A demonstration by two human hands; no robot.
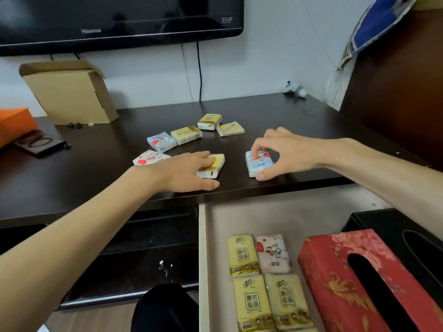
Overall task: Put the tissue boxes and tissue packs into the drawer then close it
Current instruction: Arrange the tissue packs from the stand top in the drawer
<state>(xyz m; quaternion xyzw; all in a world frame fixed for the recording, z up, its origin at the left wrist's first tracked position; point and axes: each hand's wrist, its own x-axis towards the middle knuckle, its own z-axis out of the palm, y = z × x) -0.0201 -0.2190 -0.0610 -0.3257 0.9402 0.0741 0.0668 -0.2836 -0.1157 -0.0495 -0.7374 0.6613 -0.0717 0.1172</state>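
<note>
On the dark cabinet top [275,111], my left hand [184,171] lies over a yellow tissue pack [215,167], fingers on its top and thumb at its near side. My right hand [285,152] pinches a blue tissue pack [257,165] between thumb and fingers. Several more packs lie behind: a pink one [148,158], a blue one [161,141] and three yellow ones [186,134] [209,121] [230,128]. Below, the open drawer [275,212] holds several packs [259,279], a red tissue box [354,281] and a black tissue box [407,231].
A cardboard box [69,92] stands at the back left, with an orange box [14,123] and a dark flat case [40,143] at the left edge. A television [119,17] hangs above. A small figurine [296,88] sits back right. Dark shelves [148,240] lie left of the drawer.
</note>
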